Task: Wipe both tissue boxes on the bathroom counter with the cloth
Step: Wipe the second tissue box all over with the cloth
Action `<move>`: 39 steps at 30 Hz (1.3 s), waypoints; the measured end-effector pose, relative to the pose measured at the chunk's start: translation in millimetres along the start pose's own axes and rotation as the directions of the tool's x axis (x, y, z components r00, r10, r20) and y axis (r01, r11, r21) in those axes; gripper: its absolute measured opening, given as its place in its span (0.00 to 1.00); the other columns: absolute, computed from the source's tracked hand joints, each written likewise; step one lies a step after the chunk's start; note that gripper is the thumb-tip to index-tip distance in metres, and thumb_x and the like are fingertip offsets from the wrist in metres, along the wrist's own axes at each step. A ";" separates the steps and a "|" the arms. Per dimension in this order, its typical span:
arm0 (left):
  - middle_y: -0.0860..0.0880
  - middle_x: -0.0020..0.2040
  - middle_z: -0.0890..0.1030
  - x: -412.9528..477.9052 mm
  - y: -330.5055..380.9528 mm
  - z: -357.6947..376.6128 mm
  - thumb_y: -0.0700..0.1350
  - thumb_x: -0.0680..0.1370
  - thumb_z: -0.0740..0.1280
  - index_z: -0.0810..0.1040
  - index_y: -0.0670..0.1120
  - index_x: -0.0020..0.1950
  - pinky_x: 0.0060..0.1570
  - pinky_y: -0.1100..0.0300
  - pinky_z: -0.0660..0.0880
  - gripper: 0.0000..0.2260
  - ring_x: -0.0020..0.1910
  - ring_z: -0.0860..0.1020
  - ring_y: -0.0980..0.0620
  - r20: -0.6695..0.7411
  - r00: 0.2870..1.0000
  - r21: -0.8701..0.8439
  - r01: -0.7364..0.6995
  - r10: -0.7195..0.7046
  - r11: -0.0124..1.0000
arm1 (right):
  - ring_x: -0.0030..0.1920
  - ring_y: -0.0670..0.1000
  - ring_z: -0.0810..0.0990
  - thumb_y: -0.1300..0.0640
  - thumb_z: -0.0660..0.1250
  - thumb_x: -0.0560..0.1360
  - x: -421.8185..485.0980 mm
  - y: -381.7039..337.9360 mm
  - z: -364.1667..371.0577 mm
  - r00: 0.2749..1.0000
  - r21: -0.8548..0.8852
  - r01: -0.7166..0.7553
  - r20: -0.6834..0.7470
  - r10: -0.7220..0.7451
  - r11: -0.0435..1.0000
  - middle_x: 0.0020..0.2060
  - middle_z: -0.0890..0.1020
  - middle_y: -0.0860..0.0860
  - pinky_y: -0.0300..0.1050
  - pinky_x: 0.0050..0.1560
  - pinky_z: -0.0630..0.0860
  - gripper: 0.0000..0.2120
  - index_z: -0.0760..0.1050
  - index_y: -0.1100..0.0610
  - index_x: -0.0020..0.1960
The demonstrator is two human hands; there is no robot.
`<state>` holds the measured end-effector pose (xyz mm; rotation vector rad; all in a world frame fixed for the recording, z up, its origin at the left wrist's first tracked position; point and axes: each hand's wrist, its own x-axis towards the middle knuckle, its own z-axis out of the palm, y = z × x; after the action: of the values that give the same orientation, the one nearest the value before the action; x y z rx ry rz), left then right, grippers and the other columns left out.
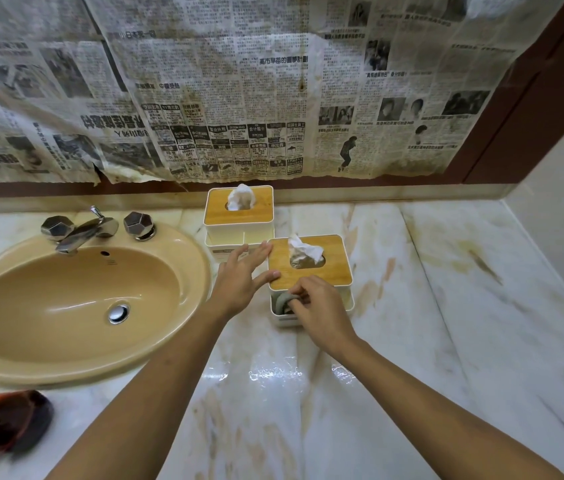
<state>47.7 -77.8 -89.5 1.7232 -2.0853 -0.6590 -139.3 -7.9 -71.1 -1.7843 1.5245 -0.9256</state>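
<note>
Roughly at the middle of the view, the nearer tissue box [334,271] stands on the marble surface [429,306]; it is white with a wooden lid, and a crumpled tissue [303,252] sticks up through the slot in that lid; the grey cloth [283,301] lies bunched against the box's low front part, below the lid's front edge; the right hand [320,308] has its fingers curled round the cloth and grips it there, its knuckles over the front of the box; the left hand [240,280] is flat and open, fingers straight and spread, with its fingertips touching the left edge of the wooden lid; both forearms are bare and reach in from the bottom of the view; just behind and a little to the left, the farther tissue box [218,211] stands by the back wall, alike in make, with its own white tissue [241,197] standing up from the lid and an open white compartment at its front; the two boxes are close together, and whether they touch I cannot tell; to the left a tan oval sink [183,258] is set into the surface, with a chrome tap [81,233] and two faceted knobs behind it; yellowed newspaper [239,98] covers the wall above; a blurred red and dark object [3,422] lies at the lower left edge
</note>
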 end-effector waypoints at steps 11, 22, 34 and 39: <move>0.62 0.75 0.65 -1.2 1.9 -0.7 0.61 0.78 0.63 0.63 0.59 0.77 0.70 0.48 0.58 0.28 0.76 0.57 0.53 0.004 1.000 -0.017 0.011 -0.011 1.000 | 0.42 0.45 0.81 0.66 0.67 0.72 -3.4 4.8 -16.0 0.994 0.032 -0.080 0.073 0.078 0.996 0.42 0.81 0.48 0.46 0.46 0.79 0.05 0.77 0.56 0.43; 0.50 0.74 0.69 -4.7 23.3 -2.9 0.58 0.79 0.65 0.65 0.54 0.76 0.72 0.47 0.61 0.27 0.74 0.61 0.51 -0.019 0.995 -0.213 0.094 -0.100 0.972 | 0.42 0.50 0.83 0.65 0.67 0.76 -2.7 -12.7 -105.9 0.967 0.288 -0.044 -0.227 0.113 0.957 0.44 0.82 0.50 0.43 0.31 0.81 0.05 0.76 0.56 0.48; 0.51 0.70 0.71 -9.5 48.6 -2.0 0.67 0.55 0.79 0.64 0.52 0.74 0.67 0.47 0.65 0.52 0.70 0.66 0.48 -0.015 0.992 -0.153 0.120 -0.123 0.981 | 0.41 0.51 0.81 0.64 0.70 0.71 -24.8 27.3 -64.6 0.950 0.153 -0.146 -0.254 0.182 0.977 0.39 0.80 0.50 0.41 0.40 0.77 0.08 0.73 0.55 0.40; 0.52 0.70 0.71 -8.8 47.1 -1.6 0.67 0.54 0.79 0.65 0.53 0.74 0.68 0.46 0.65 0.53 0.70 0.66 0.49 -0.036 0.991 -0.147 0.124 -0.130 0.981 | 0.39 0.51 0.77 0.62 0.69 0.72 -25.0 41.0 -48.2 1.000 -0.237 0.006 -0.024 -0.012 0.971 0.38 0.79 0.49 0.47 0.39 0.75 0.05 0.74 0.56 0.40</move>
<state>11.9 -62.4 -61.6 1.7825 -1.8602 -0.7804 -204.3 10.2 -79.9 -1.9523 1.7043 -0.7993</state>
